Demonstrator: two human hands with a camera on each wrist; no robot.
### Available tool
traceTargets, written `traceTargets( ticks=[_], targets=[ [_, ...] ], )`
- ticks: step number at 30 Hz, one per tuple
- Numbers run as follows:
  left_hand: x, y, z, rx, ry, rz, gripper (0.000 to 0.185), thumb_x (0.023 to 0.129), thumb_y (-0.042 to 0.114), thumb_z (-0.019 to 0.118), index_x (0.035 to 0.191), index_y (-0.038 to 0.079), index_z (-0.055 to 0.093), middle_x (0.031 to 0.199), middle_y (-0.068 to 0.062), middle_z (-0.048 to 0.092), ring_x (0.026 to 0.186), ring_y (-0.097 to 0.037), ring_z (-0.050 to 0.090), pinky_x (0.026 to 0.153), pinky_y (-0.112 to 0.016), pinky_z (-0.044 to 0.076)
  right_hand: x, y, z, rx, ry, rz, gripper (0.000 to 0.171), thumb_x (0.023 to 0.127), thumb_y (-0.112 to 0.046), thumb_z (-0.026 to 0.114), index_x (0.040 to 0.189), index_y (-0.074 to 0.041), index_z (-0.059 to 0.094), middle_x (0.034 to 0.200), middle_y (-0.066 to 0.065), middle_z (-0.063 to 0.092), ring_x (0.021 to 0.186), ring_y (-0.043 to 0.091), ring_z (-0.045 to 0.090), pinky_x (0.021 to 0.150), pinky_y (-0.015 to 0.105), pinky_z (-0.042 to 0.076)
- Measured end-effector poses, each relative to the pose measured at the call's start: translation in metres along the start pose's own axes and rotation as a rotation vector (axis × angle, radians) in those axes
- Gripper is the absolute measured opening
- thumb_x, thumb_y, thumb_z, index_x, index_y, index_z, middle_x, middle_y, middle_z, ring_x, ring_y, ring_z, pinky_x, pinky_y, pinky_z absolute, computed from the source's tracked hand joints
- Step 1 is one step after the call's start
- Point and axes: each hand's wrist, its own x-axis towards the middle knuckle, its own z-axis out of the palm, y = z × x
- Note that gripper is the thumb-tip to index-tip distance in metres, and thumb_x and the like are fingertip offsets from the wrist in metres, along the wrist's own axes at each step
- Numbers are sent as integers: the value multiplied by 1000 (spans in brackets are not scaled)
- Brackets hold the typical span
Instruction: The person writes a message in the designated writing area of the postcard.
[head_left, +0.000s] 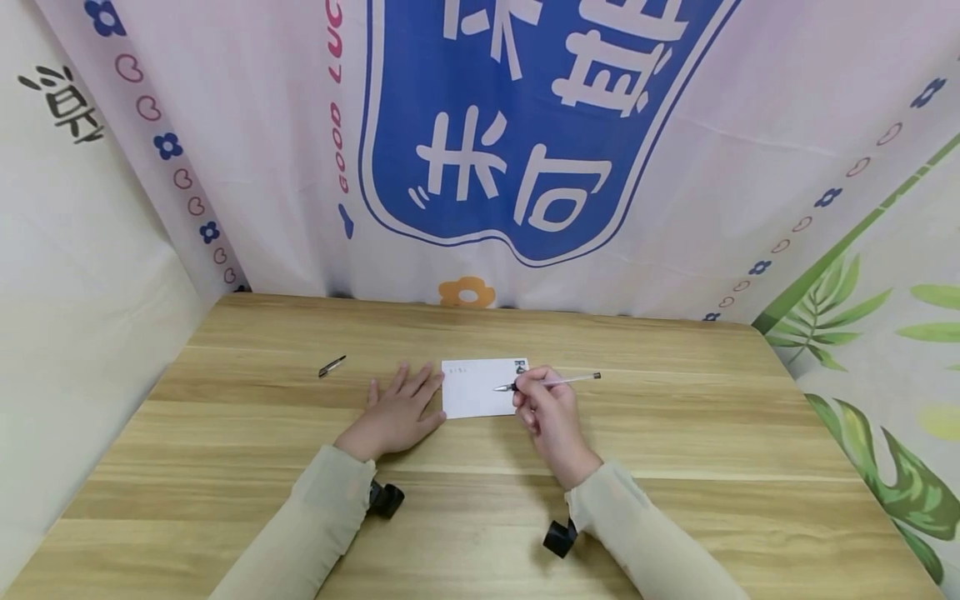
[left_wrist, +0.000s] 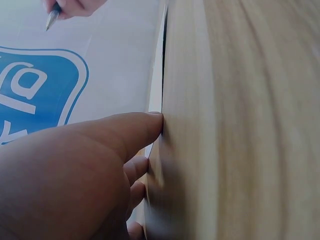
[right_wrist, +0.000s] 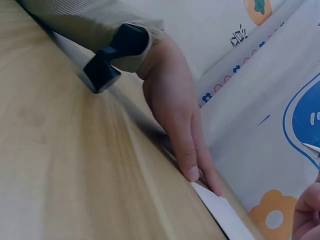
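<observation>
A white card [head_left: 476, 400] lies on the wooden table, with faint small marks at its upper left and bold black print at its upper right corner. My left hand [head_left: 397, 414] rests flat beside it, fingers spread, thumb and fingertips at the card's left edge. Between thumb and fingers, my right hand [head_left: 551, 408] pinches a clear-barrelled gel pen [head_left: 570, 380], its tip pointing left over the card. The left wrist view shows the pen tip [left_wrist: 51, 20] raised off the tabletop. To the left of my left hand lies a short dark pen cap [head_left: 332, 366].
The wooden table [head_left: 675, 467] reaches back to a hanging cloth [head_left: 300, 250] with a blue printed panel. More printed cloth hangs at both sides. A black wrist camera [head_left: 387, 501] sits under the left sleeve, another black camera [head_left: 559, 538] under the right.
</observation>
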Motion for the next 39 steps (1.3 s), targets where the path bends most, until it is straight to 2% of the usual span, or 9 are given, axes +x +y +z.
traceTargets(
  ticks=[10,18,30,35,39],
  targets=[
    [2,-3,2,-16,8,7,68,106,42,48,162,11,24,169,-12,12,153,-45,-2,110,-78,-5,-15,14,-5,41,-53,-14,16,92,5,53,89,-10,56,66,0,60,44,1,39,42,15,29],
    [3,-8,5,-6,3,16,69,107,44,47,163,13,21,170,-11,11,153,-45,-3,109,-79,-6,-17,27,-11,5,-105,3,13,93,3,54,91,-10,54,69,0,62,44,2,39,43,17,29],
    [4,-8,2,-48,5,38,71,107,43,48,164,13,17,170,-13,11,153,-46,-3,109,-79,-7,-16,32,-12,-14,-102,0,13,92,3,55,91,-10,54,68,0,61,45,2,38,42,17,29],
    [4,-7,-1,-55,42,51,69,107,39,49,163,12,20,167,-16,19,152,-49,5,108,-81,-1,-16,32,-12,-11,-95,3,13,92,3,54,90,-10,54,67,-1,61,44,2,39,42,17,28],
    [5,-4,-4,-44,135,75,63,106,33,52,159,6,30,161,-21,34,148,-48,25,111,-76,17,-16,32,-13,-4,-98,2,13,93,3,54,89,-10,54,67,-1,61,44,1,39,42,16,28]
  ],
)
